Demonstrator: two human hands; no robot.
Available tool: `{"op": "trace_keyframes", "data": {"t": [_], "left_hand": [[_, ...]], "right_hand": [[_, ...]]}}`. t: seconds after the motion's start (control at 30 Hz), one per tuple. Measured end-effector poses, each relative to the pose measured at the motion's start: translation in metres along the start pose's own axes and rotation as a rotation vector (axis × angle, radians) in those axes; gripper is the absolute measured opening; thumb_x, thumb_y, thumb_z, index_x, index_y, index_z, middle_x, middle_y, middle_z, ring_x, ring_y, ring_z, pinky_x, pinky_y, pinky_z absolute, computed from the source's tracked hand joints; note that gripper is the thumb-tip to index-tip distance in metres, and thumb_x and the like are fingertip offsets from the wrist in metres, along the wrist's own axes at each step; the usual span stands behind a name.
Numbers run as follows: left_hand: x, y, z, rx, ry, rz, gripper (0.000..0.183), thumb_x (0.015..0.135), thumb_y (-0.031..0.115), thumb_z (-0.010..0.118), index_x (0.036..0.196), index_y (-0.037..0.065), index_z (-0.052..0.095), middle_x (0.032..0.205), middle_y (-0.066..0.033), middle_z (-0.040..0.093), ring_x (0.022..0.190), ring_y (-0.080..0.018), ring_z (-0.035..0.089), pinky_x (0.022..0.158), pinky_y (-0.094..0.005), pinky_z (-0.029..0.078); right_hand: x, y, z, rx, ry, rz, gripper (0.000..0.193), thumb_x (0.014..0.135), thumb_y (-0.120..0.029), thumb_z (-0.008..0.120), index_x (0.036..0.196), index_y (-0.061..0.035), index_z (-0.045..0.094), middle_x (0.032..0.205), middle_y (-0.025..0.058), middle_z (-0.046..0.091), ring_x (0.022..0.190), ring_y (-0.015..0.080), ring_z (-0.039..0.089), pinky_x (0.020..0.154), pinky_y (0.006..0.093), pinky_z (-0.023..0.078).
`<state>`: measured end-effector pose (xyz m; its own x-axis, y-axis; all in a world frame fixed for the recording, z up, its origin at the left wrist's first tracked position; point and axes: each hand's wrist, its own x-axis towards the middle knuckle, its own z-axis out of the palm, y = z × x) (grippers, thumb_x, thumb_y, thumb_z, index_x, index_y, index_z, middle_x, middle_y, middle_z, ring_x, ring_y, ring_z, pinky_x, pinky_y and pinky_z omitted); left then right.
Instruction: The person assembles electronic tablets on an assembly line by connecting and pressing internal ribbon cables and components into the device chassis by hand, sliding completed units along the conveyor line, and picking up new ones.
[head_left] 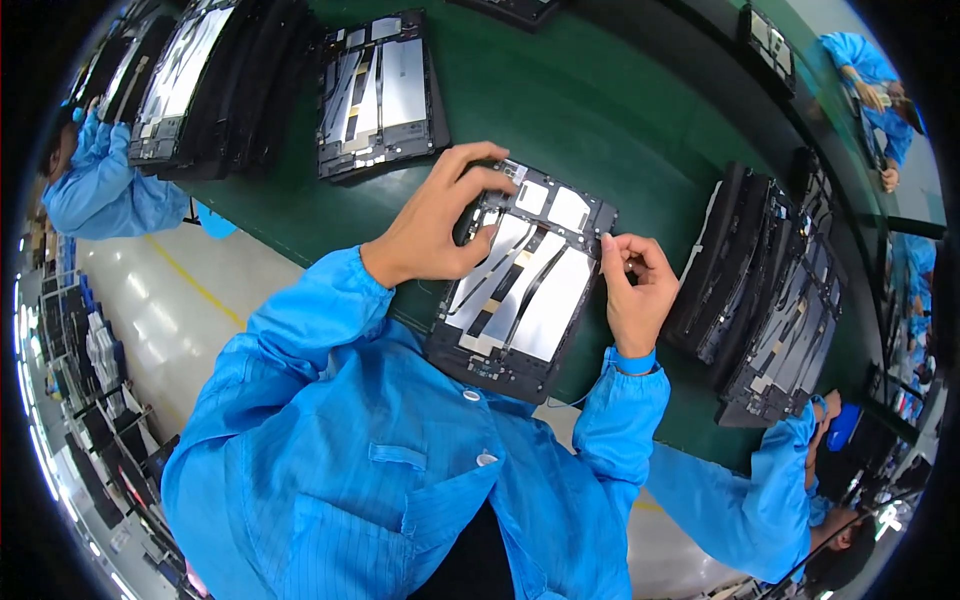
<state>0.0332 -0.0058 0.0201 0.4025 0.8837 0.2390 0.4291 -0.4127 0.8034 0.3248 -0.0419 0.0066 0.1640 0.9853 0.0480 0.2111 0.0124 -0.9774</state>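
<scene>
An opened tablet (545, 285), its silver battery cells, dark ribbon cables and black frame exposed, lies tilted in front of my body at the green table's near edge. My left hand (435, 220) grips its upper left corner, with the thumb and bent fingers on the tablet's face. At the upper right edge, my right hand (640, 290) is closed in a pinch, thumb tip against the frame. Whatever sits between those fingertips is too small to make out. A blue band (636, 362) circles the right wrist, with a thin cord hanging from it.
Similar opened tablets lie in a stack (375, 95) beyond my left hand. More stand in leaning rows at the far left (185, 80) and right (780, 330) of the green table (590, 110). Co-workers in blue sleeves (120, 195) are at both sides.
</scene>
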Motion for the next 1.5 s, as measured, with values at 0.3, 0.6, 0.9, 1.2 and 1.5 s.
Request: {"op": "trace_keyframes", "data": {"t": [0.3,0.6,0.9,1.2,1.5], "left_hand": [[-0.007,0.006,0.002,0.378,0.067,0.353,0.023,0.077,0.003,0.074,0.098,0.009,0.079,0.123,-0.0122,0.071,0.122,-0.0366,0.064,0.113,-0.0549,0.053],[-0.013,0.062,0.048,0.398,0.079,0.018,0.053,0.082,0.035,0.092,0.117,0.004,0.068,0.106,-0.0115,0.06,0.1,-0.0349,0.058,0.086,-0.0467,0.046],[-0.011,0.064,0.052,0.317,0.135,-0.215,0.035,0.078,0.006,0.078,0.109,0.007,0.061,0.11,-0.014,0.061,0.103,-0.0357,0.059,0.087,-0.0471,0.045],[-0.012,0.057,0.044,0.385,0.005,0.015,0.056,0.069,-0.01,0.072,0.121,0.011,0.07,0.125,-0.0107,0.06,0.123,-0.0379,0.054,0.095,-0.0473,0.041],[0.001,0.053,0.047,0.465,-0.149,0.187,0.074,0.071,-0.005,0.072,0.14,0.021,0.076,0.13,-0.009,0.064,0.118,-0.034,0.056,0.094,-0.0459,0.044]], "right_hand": [[-0.003,-0.005,-0.015,-0.169,-0.149,-0.043,0.011,0.087,-0.001,0.087,0.088,0.0027,0.076,0.079,0.0051,0.067,0.076,0.0132,0.062,0.074,0.0294,0.048],[-0.008,0.003,-0.018,-0.113,-0.128,0.003,0.012,0.088,-0.003,0.088,0.09,0.0031,0.077,0.082,0.0055,0.072,0.08,0.0124,0.065,0.077,0.0286,0.051],[-0.009,0.01,-0.017,-0.051,-0.076,0.029,0.015,0.091,-0.004,0.088,0.096,0.0056,0.078,0.088,0.0051,0.076,0.083,0.0095,0.067,0.079,0.0268,0.054],[-0.009,0.011,-0.018,-0.068,-0.079,0.022,0.014,0.091,-0.004,0.089,0.094,0.0057,0.079,0.087,0.0054,0.078,0.082,0.0094,0.068,0.077,0.0268,0.055],[-0.007,0.01,-0.018,-0.049,-0.094,0.038,0.015,0.091,-0.003,0.089,0.095,0.0056,0.078,0.088,0.0053,0.077,0.081,0.0093,0.068,0.077,0.0263,0.055]]}}
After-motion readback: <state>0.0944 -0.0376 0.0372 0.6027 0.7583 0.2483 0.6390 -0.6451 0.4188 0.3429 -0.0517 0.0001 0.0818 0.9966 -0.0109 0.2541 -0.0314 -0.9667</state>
